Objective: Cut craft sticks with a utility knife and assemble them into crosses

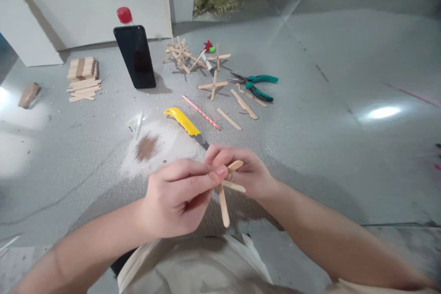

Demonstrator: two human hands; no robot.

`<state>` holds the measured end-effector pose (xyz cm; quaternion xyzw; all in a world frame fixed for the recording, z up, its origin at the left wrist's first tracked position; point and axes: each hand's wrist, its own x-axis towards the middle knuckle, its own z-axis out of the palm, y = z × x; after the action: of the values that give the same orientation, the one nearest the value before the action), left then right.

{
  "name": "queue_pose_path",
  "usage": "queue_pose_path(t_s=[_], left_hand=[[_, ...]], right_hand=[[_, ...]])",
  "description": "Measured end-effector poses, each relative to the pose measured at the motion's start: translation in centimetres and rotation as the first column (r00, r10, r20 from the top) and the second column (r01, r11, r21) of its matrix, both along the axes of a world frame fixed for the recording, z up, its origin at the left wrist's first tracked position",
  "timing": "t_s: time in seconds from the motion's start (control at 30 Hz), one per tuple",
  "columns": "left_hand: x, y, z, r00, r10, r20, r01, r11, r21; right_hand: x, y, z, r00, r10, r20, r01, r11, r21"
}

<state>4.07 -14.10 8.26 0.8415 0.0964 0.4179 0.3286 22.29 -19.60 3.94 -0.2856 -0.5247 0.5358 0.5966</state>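
Both hands meet low in the middle of the view over a small cross of wooden craft sticks (223, 202). My left hand (175, 197) pinches the joint of the sticks with thumb and forefinger. My right hand (241, 172) is closed around the same sticks from behind, with one stick end poking out above its fingers. One stick hangs down below the hands and another juts out to the right. On the floor just beyond the hands lies a yellow-handled cutter (182, 121).
A black phone (136, 57) stands against a red-capped bottle (124, 15). Stacked sticks (82, 76) lie at the far left. Finished stick crosses (181, 53), loose sticks (244, 104), a pink pencil (201, 112) and green pliers (257, 86) lie farther out. White powder with a brown patch (148, 147) marks the floor.
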Motion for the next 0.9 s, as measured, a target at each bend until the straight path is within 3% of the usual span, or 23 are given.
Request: queue_pose_path(t_s=[0.43,0.8,0.9], left_hand=[[0.5,0.0,-1.1,0.993,-0.065,0.094,0.090,0.952,-0.293],[0.3,-0.7,-2.0,0.986,-0.101,0.135,0.163,0.764,-0.624],[0.2,-0.7,-2.4,0.985,-0.099,0.138,0.165,0.751,-0.640]], right_hand=[[0.1,-0.3,0.2,0.989,-0.116,0.088,0.109,0.990,0.085],[0.5,-0.7,0.9,0.957,-0.146,0.251,0.135,0.989,0.060],[0.5,-0.8,1.0,0.964,-0.126,0.236,0.120,0.992,0.040]])
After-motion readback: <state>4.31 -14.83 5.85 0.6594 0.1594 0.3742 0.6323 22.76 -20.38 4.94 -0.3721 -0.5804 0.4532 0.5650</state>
